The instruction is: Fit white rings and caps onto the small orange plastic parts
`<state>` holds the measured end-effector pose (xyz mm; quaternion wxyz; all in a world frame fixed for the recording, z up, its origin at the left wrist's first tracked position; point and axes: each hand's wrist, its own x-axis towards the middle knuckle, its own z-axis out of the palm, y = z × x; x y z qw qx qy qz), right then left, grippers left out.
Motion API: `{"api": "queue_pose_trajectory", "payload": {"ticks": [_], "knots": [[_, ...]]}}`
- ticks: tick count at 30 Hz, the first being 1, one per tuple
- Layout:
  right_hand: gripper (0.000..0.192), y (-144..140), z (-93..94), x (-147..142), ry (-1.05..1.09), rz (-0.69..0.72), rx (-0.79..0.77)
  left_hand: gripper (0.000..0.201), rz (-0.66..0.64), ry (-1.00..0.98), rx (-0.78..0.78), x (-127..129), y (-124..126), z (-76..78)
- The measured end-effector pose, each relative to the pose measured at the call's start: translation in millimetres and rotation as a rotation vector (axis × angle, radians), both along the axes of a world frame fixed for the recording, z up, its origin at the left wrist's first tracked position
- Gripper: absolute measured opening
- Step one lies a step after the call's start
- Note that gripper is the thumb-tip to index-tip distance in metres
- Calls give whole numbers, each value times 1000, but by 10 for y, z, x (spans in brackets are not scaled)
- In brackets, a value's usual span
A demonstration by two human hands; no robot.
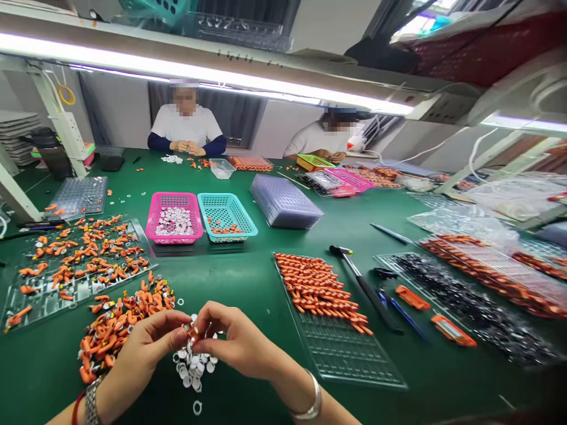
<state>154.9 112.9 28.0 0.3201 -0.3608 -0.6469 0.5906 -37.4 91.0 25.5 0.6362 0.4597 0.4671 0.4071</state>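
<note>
A green table fills the scene from the near edge to the far side, where two other people sit, each with hands busy over small parts; a stack of clear trays lies beyond the middle of the table; to the right, long clear trays hold black parts and rows of orange parts; near the middle, a clear tray carries orange pieces packed in its far half, its near half bare; on the left, another clear tray holds scattered orange pieces; a pink basket with white pieces and a teal basket with a few orange pieces stand side by side in the middle; a black-handled hammer lies just right of the centre tray; a loose heap of orange parts sits near the left hand; a small pile of white rings lies directly under the hands; the left hand and the right hand meet fingertip to fingertip above the rings, both pinched closed on one small orange part held between them, just above the table at the near centre; whether a ring is on it cannot be told.
</note>
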Motion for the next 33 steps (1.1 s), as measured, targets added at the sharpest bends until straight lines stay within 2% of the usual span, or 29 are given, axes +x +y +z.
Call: {"api": "queue_pose_trajectory", "payload": {"ticks": [3,6,12,15,22,25,29,33], "knots": [[15,-33,-172,-64,89,-112,14,25,65,-35,21,-1,-11,-20],[15,-101,-268,-70,100,-156,84,23,86,-30,48,15,-34,-38],[9,-165,-279,-54,101,-216,237,14,-25,50,169,-3,-53,-64],[8,-167,-280,-52,94,-237,223,9,-47,119,304,-26,-55,-63],[12,-201,-295,-107,140,-232,61,6,-64,295,461,-30,-83,-30],[26,-200,-287,-152,261,-214,-145,8,-44,364,543,-25,-110,-11],[48,-172,-295,-192,481,-140,-471,21,-23,460,746,-10,-155,-3],[45,-148,-309,-191,552,-73,-548,24,-33,487,883,-4,-194,3]]}}
